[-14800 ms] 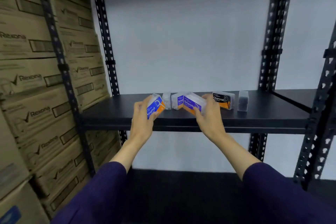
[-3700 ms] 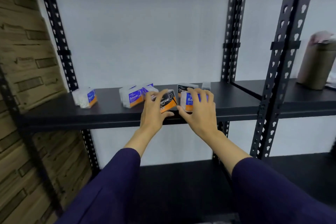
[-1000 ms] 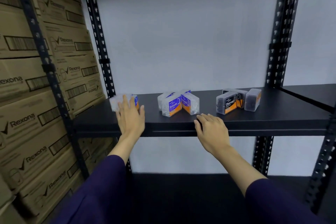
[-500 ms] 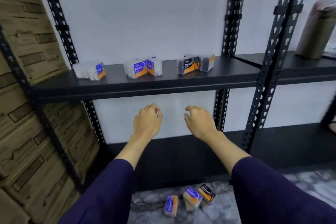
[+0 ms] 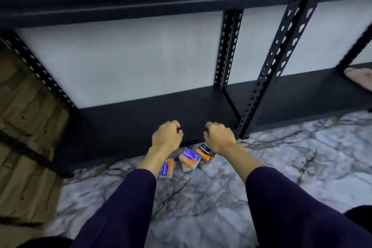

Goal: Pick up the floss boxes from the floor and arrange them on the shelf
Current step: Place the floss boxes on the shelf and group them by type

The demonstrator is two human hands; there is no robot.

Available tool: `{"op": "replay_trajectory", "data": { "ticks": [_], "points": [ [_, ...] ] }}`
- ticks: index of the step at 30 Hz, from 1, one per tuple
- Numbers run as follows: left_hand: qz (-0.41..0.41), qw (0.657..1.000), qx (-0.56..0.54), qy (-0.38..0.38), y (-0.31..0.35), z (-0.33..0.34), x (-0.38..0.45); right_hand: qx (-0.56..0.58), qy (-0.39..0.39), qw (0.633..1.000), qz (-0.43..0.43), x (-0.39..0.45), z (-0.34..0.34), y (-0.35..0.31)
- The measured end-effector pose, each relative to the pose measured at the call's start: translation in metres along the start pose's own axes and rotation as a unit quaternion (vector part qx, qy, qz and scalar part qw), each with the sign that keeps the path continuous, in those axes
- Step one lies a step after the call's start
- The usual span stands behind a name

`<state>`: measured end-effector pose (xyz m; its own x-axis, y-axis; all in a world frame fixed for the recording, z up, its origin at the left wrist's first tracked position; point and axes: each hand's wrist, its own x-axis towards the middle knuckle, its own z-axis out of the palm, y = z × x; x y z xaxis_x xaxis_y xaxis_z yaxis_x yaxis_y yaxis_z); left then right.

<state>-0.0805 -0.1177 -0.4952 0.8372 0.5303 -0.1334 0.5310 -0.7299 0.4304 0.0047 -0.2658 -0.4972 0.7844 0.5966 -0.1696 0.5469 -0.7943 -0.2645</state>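
Hands [image 5: 167, 135] [image 5: 218, 137] hover loosely curled, empty, above floor boxes [image 5: 190, 158]; next, reach down and grasp.

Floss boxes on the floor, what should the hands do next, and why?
Probably lower both hands onto the pile. The left hand and right hand hover empty and loosely curled above it, while the Smooth box, the Charcoal box and another blue-and-orange box lie on the marble floor.
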Motion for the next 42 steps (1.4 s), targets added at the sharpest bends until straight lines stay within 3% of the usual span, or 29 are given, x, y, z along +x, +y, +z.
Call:
{"op": "replay_trajectory", "data": {
  "ticks": [7, 10, 13, 17, 23, 26, 29, 36, 42],
  "points": [
    [-0.040, 0.991, -0.013, -0.127, -0.042, 0.118, 0.044, 0.028, -0.105, 0.991, 0.074, 0.047, 0.099, 0.041],
    [-0.090, 0.984, -0.070, -0.137, -0.058, 0.161, 0.058, 0.094, -0.134, 0.979, 0.123, 0.064, 0.140, 0.055],
    [-0.154, 0.973, -0.112, -0.128, -0.071, 0.192, 0.071, 0.204, -0.132, 0.944, 0.222, 0.077, 0.174, 0.069],
    [-0.121, 0.974, -0.078, -0.176, -0.076, 0.218, 0.081, 0.353, -0.099, 0.879, 0.303, 0.088, 0.203, 0.079],
    [-0.071, 0.978, -0.095, -0.170, -0.078, 0.234, 0.088, 0.414, -0.105, 0.844, 0.324, 0.096, 0.223, 0.098],
    [-0.071, 0.981, -0.075, -0.163, -0.077, 0.234, 0.090, 0.463, -0.092, 0.821, 0.322, 0.091, 0.215, 0.105],
    [-0.089, 0.973, -0.127, -0.169, -0.076, 0.233, 0.090, 0.496, -0.084, 0.807, 0.310, 0.080, 0.208, 0.107],
    [-0.068, 0.965, -0.189, -0.167, -0.057, 0.195, 0.064, 0.493, -0.055, 0.832, 0.247, 0.057, 0.159, 0.088],
    [-0.020, 0.979, -0.199, -0.034, -0.034, 0.080, 0.051, 0.401, 0.042, 0.907, 0.122, 0.040, 0.056, 0.044]
  ]
}}
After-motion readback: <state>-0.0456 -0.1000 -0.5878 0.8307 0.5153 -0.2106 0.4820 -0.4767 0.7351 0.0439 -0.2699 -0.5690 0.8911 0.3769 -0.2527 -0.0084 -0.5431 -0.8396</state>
